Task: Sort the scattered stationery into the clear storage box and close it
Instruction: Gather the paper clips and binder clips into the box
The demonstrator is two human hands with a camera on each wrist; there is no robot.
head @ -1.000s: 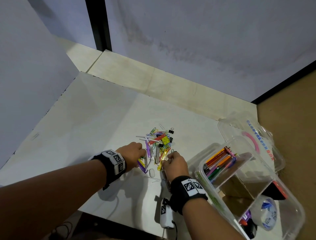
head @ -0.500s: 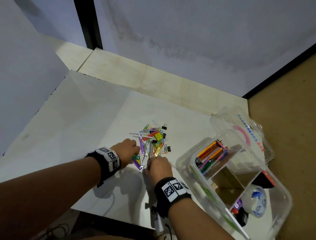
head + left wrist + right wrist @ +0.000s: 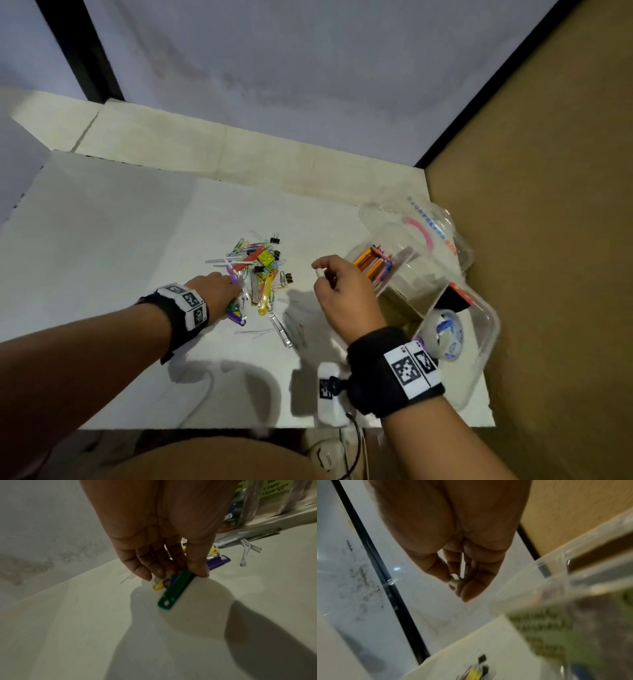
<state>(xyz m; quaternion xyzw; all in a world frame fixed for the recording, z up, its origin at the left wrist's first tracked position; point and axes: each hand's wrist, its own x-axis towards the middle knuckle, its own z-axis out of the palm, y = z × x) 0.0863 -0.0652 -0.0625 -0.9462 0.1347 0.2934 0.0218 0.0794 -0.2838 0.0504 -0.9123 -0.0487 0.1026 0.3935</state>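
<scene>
A heap of coloured paper clips, binder clips and plastic strips (image 3: pixel 257 270) lies mid-table. My left hand (image 3: pixel 236 291) sits at the heap's near-left edge. In the left wrist view the left hand (image 3: pixel 180 573) pinches a green plastic strip (image 3: pixel 175 589) between thumb and fingers, its holed end on the table. My right hand (image 3: pixel 322 274) is raised right of the heap, beside the box. It pinches a small white piece (image 3: pixel 320 272) at the fingertips, and the white piece (image 3: pixel 453 581) also shows in the right wrist view. The clear storage box (image 3: pixel 493 329) stands open at the right.
The box lid (image 3: pixel 428 219) lies open behind the box. Coloured pens (image 3: pixel 373 265) fill one compartment and a tape roll (image 3: pixel 445 335) another. Clear clips (image 3: pixel 281 329) lie in front of the heap. A white device (image 3: pixel 329 390) sits at the table's front edge. A brown wall (image 3: pixel 548 240) borders the right.
My right hand has lifted off the heap's near edge and moved right toward the box, with the small white piece now pinched in it. The left hand stays at the heap.
</scene>
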